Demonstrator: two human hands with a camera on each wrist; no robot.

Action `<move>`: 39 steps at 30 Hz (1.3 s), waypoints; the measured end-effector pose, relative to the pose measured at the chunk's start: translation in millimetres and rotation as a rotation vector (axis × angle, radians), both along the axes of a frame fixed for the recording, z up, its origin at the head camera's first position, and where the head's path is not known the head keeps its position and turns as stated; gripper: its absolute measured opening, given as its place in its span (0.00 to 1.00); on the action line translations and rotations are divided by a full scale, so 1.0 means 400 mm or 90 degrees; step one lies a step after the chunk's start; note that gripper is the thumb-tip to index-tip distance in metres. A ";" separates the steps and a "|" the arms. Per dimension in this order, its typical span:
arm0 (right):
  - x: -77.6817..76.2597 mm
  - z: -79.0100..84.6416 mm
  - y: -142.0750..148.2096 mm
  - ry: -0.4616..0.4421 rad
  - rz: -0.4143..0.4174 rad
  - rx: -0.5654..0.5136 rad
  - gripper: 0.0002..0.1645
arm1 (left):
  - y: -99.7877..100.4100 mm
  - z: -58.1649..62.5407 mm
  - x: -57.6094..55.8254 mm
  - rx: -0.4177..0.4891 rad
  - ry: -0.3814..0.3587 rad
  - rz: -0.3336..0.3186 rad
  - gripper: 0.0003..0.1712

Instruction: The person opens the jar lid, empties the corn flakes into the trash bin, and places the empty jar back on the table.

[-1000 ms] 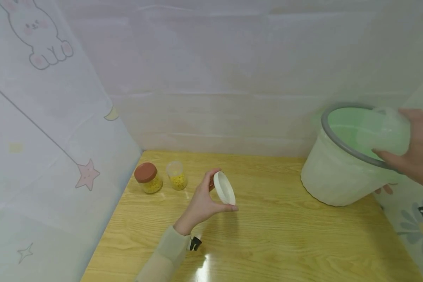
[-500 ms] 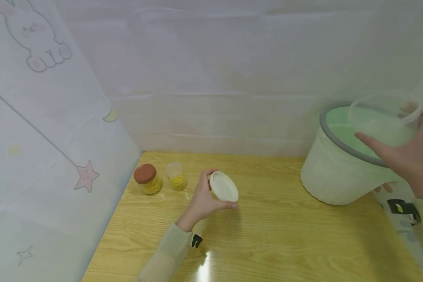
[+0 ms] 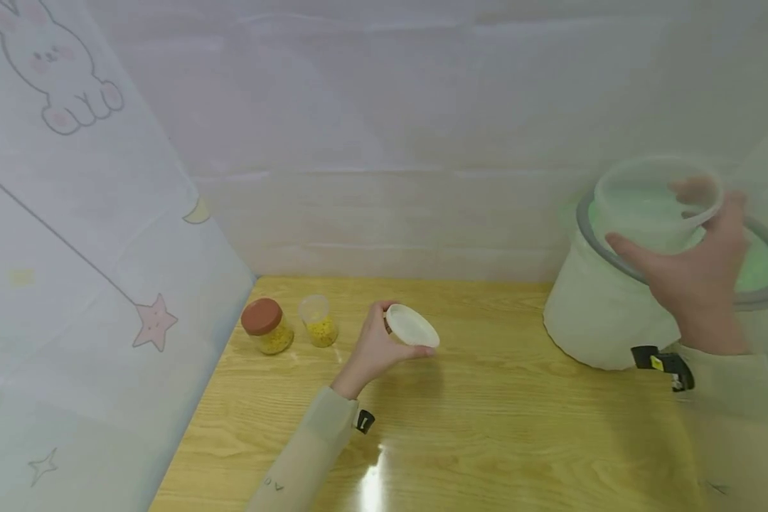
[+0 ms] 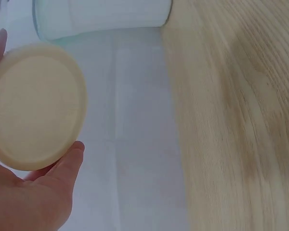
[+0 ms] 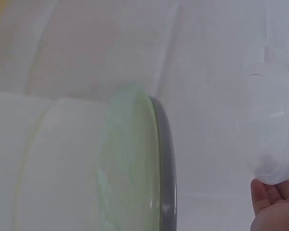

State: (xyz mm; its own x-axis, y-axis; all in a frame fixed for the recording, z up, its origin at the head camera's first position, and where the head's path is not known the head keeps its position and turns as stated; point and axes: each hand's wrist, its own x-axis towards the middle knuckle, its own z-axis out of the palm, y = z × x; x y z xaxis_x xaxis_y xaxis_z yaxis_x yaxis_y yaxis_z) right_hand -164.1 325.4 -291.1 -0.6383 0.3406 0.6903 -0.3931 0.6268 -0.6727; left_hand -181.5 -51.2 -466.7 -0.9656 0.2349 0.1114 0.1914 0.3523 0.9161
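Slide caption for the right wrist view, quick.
Right hand holding a clear container, apart from a grey-rimmed bin with a pale green liner.

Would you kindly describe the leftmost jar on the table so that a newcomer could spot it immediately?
Find the far left corner of the wooden table, to the left of the left hand holding a round white lid. The jar stands there just left of a narrower clear container, both yellow inside. Its opaque reddish-brown cap sets it apart, as that neighbour's top is clear.
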 end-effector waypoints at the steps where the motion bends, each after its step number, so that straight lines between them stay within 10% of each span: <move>1: -0.002 -0.004 -0.012 0.017 0.012 0.001 0.49 | 0.002 0.000 -0.002 0.005 -0.002 -0.001 0.64; 9: 0.009 -0.065 -0.150 0.064 0.122 0.043 0.50 | 0.007 -0.047 -0.021 0.028 0.008 -0.010 0.61; 24: -0.111 -0.367 -0.145 -0.170 0.168 0.016 0.56 | 0.078 -0.134 -0.089 -0.036 -0.001 0.015 0.65; 39: -0.094 -0.617 -0.138 -0.391 0.134 0.005 0.66 | 0.145 -0.251 -0.097 -0.137 0.006 -0.010 0.65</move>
